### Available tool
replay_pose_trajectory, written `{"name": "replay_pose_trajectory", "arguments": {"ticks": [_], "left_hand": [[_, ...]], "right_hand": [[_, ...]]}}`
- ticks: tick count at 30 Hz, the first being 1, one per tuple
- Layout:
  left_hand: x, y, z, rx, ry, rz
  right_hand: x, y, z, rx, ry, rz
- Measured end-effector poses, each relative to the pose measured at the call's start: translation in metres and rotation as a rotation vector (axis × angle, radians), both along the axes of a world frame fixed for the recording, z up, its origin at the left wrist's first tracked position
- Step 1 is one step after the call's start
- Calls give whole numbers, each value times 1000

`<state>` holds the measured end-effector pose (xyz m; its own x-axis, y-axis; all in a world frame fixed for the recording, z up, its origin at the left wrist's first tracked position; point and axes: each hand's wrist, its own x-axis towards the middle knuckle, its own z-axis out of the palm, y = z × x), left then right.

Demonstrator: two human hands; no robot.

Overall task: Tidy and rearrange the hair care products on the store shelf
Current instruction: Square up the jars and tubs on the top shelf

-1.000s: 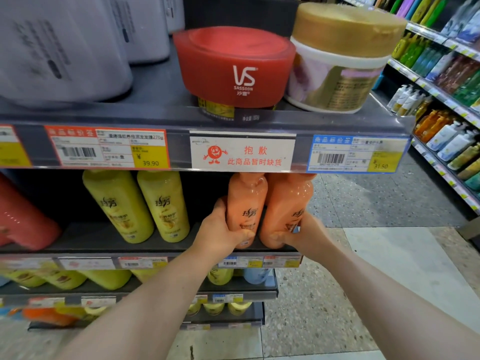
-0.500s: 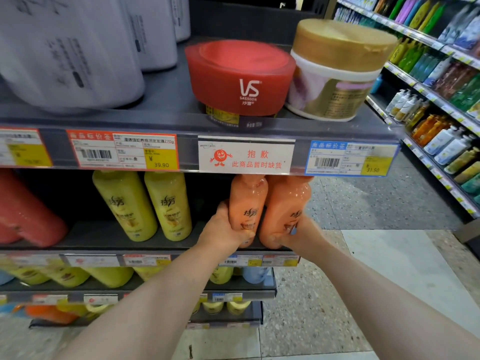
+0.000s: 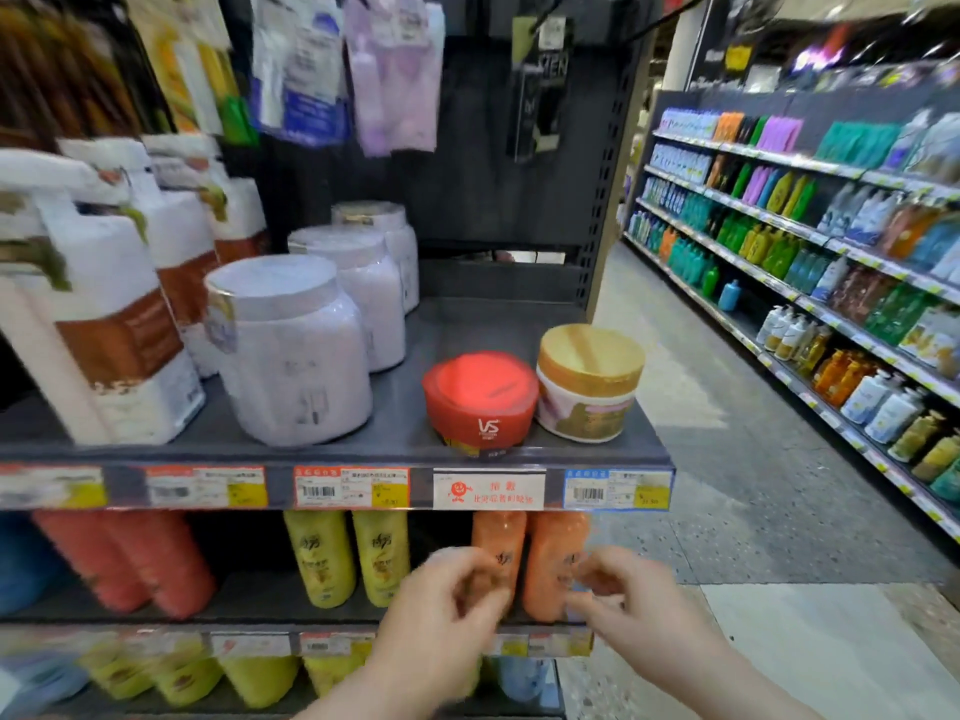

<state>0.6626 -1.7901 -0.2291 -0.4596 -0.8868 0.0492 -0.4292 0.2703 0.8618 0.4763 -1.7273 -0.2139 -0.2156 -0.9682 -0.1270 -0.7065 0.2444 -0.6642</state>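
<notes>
Dark grey end-cap rack, heavy motion blur. Upper shelf [image 3: 405, 433] has a price-tag strip [image 3: 353, 488] along its front edge; packets [image 3: 311, 70] hang on the perforated back panel above. To the right is an aisle with a speckled grey floor [image 3: 727, 459], then long wall shelving [image 3: 831, 262] packed with bottles.

Upper shelf counts, left to right:
- 3 white/brown pump bottles [image 3: 104, 314]
- 3 pale lilac jars [image 3: 296, 356] in a receding row
- 1 red VS jar [image 3: 480, 397] just beside 1 gold-lidded jar [image 3: 587, 387], both at the front right corner

Lower shelf [image 3: 249, 610]:
- 2 red bottles [image 3: 130, 558]
- 2 yellow bottles [image 3: 322, 558]
- 2 orange bottles [image 3: 553, 553], upright side by side at the right end

Left hand [image 3: 441, 610] is in front of the left orange bottle, right hand [image 3: 639, 610] just right of the pair. Fingers [image 3: 457, 566] on both are loosely curled and grip nothing I can see. Can't tell whether they touch the bottles.
</notes>
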Motion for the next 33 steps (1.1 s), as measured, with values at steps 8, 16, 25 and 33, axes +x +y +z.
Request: {"name": "replay_pose_trajectory", "arguments": {"ticks": [8,16,25,33], "left_hand": [[-7,-26,122,-663,-227,162],[-16,-67,133,-348,-655,-11],[-16,-73,122,-384,-623,-1],[-18,-71,125,-383,-653,-16]], "right_hand": [[0,-24,124,-554,371,-20],[-13,-67,139,-62,432,4],[-20,-60,145,-114,525,-93],[-25,-63,163,-61,575,-96]]}}
